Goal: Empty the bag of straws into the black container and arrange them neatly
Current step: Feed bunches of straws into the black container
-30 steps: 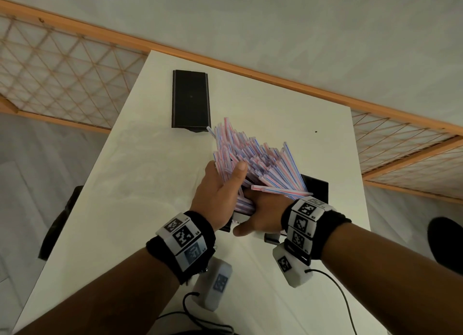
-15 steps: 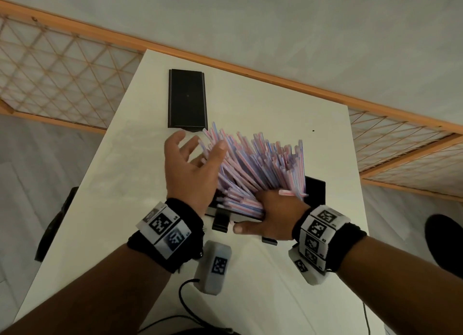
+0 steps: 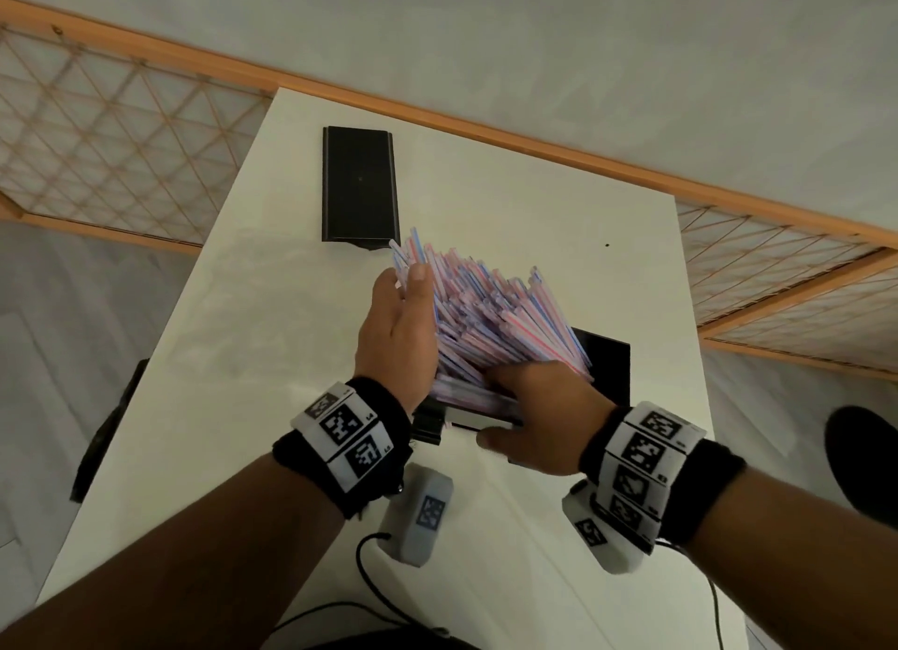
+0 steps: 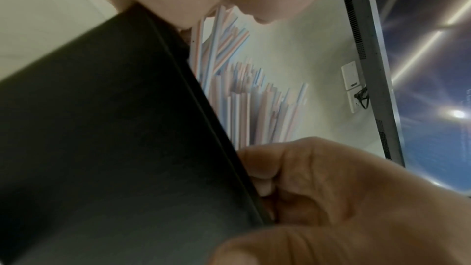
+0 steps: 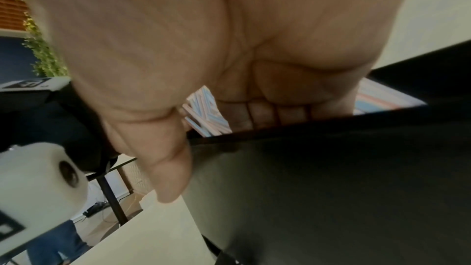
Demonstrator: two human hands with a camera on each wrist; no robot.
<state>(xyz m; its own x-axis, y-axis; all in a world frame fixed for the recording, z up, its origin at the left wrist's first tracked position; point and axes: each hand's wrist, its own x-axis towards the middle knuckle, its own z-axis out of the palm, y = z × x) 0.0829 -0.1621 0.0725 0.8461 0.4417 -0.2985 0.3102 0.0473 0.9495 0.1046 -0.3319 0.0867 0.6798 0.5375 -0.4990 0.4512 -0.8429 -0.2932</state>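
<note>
Whereas half a second ago the left hand (image 3: pixel 396 338) hovered with its fingers spread just clear of the bundle, it now lies flat against the left flank of the straws (image 3: pixel 491 319), thumb up near their far tips, pressing them toward the middle; a second ago that same hand gripped the bundle low down. This suggests the emptying is done and the tidying is under way, with the fanned tips being squeezed into line. No bag shows in any view. The straws stand leaning in the black container (image 3: pixel 605 362), which sits on the white surface (image 3: pixel 272 357) near its front right, their lower ends inside it and their upper ends splayed toward the far side. The right hand (image 3: pixel 544 416) holds the near wall of the container, fingers hooked over the rim among the straws and thumb down the outside face, as the right wrist view shows. Both forearms reach forward from below, wrists roughly level, left palm facing right. A flat black lid (image 3: pixel 359 187) lies apart farther back on the surface.
</note>
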